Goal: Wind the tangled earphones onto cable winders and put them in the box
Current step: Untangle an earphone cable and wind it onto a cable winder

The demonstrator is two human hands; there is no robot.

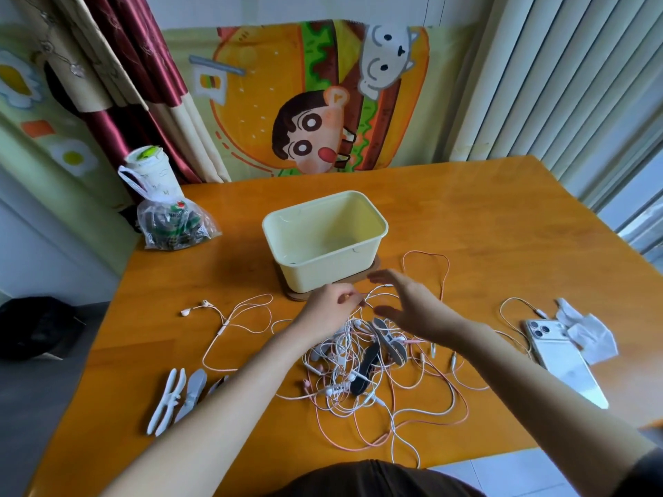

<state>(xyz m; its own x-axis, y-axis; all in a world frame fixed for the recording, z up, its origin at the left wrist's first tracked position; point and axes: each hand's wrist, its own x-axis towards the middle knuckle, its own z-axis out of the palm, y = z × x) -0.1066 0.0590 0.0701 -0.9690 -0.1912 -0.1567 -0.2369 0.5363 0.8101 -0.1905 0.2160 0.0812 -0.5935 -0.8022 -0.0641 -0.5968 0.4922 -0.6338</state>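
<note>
pinching a thin cord (373, 289), the left hand (330, 308) sits near the box (323, 267). the cord runs sideways to the right hand (409, 306), which is spread wide and holds nothing. the tangled earphones (358, 367) lie just under both hands, nearer the person.
</note>
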